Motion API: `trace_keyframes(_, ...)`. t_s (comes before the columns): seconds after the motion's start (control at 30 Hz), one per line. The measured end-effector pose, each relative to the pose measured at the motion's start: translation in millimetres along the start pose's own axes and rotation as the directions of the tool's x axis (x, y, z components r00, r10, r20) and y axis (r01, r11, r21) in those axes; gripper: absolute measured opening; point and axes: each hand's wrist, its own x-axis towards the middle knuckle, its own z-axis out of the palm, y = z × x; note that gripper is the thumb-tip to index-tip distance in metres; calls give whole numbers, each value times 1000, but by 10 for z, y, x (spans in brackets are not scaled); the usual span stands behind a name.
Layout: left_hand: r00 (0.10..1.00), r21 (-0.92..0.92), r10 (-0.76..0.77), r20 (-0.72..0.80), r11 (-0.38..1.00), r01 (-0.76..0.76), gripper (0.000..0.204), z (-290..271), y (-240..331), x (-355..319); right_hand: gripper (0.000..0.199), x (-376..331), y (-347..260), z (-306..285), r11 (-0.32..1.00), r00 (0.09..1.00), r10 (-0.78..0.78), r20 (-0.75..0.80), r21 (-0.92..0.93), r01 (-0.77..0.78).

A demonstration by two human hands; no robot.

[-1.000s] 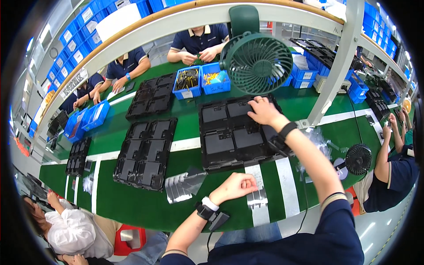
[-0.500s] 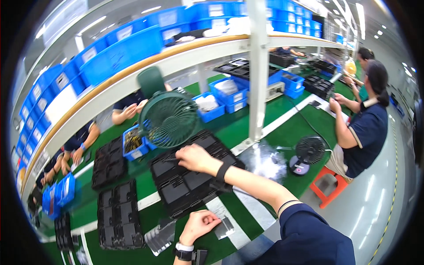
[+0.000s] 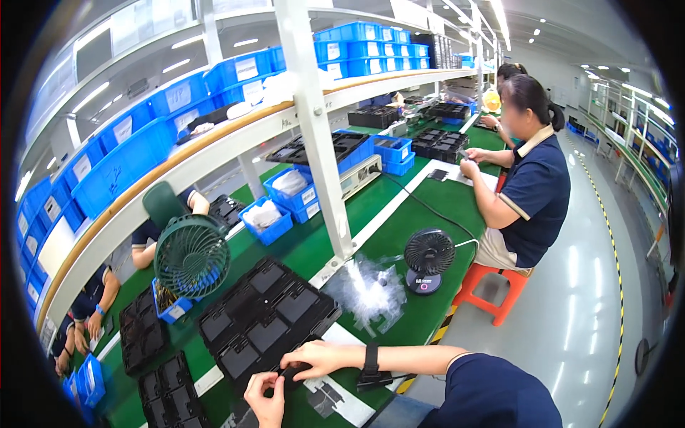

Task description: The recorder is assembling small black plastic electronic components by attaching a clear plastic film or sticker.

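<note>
My right hand [image 3: 314, 359] is closed on a small black part [image 3: 288, 372] at the near edge of a large black tray [image 3: 273, 322]. Beside it, my left hand [image 3: 265, 401] has its fingertips pinched together, almost touching that part. Whatever the left fingers hold is too small to make out. Flat dark pads lie in the tray's compartments. Just right of my hands, flat dark grey pieces [image 3: 325, 398] rest on a white strip of the green bench. A dark band circles my right wrist.
A green fan [image 3: 191, 257] hangs over the tray's far left, near a blue bin [image 3: 171, 308]. To the right are crumpled clear plastic [image 3: 371, 292] and a black desk fan [image 3: 428, 253]. A white post [image 3: 314, 128] rises from the bench. A co-worker [image 3: 531, 178] sits at the right.
My right hand has come back from over the tray's middle to its near edge, close to my left hand. The whole view has swung toward the right.
</note>
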Motion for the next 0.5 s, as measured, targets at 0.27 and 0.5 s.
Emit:
trace_keyframes(0.27,999,97,22,40,995,-26,8,18,156,-66,13,-94,111,54,991,980,-133,-151,-18,131)
trace_keyframes(0.5,999,111,47,-14,993,-45,6,36,45,-37,12,14,75,39,997,982,-77,-174,-18,75)
